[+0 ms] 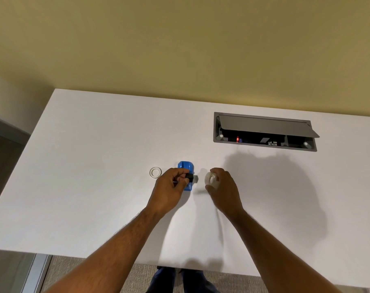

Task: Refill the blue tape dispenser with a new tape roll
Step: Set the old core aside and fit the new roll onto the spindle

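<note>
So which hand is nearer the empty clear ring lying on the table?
Left. The left hand sits just right of the empty ring, holding a black piece over the blue dispenser; the right hand is beyond the dispenser.

I see both bare arms reach forward, side by side. My left hand (171,183) is curled, thumb and fingers pinched together on something small and black. My right hand (222,185) is cupped, fingers bent round a roll (palm turned toward the left hand).

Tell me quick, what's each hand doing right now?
Left hand: closed, pinching a small black piece beside the blue tape dispenser.
Right hand: closed around the new tape roll.
</note>
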`<move>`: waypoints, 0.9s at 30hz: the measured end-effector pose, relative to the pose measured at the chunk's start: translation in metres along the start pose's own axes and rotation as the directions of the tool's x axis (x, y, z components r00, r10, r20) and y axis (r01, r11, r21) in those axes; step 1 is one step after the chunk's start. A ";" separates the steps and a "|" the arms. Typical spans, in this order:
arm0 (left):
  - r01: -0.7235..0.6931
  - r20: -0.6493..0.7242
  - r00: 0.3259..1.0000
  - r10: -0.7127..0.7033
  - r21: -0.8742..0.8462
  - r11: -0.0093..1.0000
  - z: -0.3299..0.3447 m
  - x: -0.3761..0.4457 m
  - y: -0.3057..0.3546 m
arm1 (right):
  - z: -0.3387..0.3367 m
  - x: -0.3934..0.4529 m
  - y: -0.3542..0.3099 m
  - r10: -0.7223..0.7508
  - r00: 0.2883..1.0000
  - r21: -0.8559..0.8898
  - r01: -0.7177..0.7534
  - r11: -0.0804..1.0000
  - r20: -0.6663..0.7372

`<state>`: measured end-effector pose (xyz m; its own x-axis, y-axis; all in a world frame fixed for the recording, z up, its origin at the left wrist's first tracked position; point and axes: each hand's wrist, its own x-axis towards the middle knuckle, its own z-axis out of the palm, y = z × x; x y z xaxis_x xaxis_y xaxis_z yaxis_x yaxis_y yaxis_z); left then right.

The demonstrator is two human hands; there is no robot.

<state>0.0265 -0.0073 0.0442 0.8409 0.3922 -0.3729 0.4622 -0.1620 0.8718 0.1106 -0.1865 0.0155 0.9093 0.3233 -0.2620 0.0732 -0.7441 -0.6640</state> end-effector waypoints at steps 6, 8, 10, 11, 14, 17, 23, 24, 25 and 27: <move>-0.001 0.004 1.000 0.001 -0.015 1.000 0.000 0.002 0.006 | -0.007 -0.014 -0.016 -0.056 0.998 0.232 0.045 0.972 0.041; 0.000 0.010 1.000 0.000 -0.022 1.000 0.000 0.002 0.008 | -0.010 -0.018 -0.023 -0.070 0.995 0.289 0.048 0.956 0.065; -0.010 0.011 1.000 0.011 -0.031 0.999 0.000 0.001 0.009 | -0.011 -0.021 -0.028 -0.103 0.992 0.330 0.075 0.941 0.067; -0.015 0.013 1.000 0.015 -0.036 0.999 -0.001 0.001 0.009 | -0.012 -0.022 -0.030 -0.124 0.990 0.347 0.094 0.933 0.063; -0.028 0.017 0.999 0.029 -0.039 0.999 -0.001 0.000 0.011 | -0.014 -0.025 -0.035 -0.189 0.980 0.355 0.159 0.921 0.053; -0.043 0.024 0.999 0.044 -0.040 0.998 -0.001 -0.001 0.013 | -0.015 -0.024 -0.038 -0.198 0.979 0.348 0.168 0.922 0.052; -0.073 0.058 0.996 0.074 -0.026 0.997 -0.001 -0.006 0.015 | -0.013 -0.023 -0.040 -0.222 0.974 0.325 0.196 0.925 0.044; -0.070 0.057 0.996 0.072 -0.029 0.997 -0.001 -0.007 0.016 | -0.012 -0.022 -0.040 -0.223 0.974 0.313 0.198 0.929 0.046; -0.066 0.056 0.996 0.068 -0.031 0.997 -0.001 -0.007 0.017 | -0.011 -0.021 -0.041 -0.220 0.974 0.305 0.194 0.932 0.053; -0.061 0.054 0.997 0.063 -0.036 0.997 -0.001 -0.007 0.017 | -0.009 -0.019 -0.042 -0.216 0.974 0.296 0.187 0.937 0.069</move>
<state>0.0282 -0.0115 0.0624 0.8824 0.3315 -0.3339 0.3996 -0.1533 0.9038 0.0935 -0.1671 0.0548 0.8416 0.5159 -0.1601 0.1171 -0.4636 -0.8783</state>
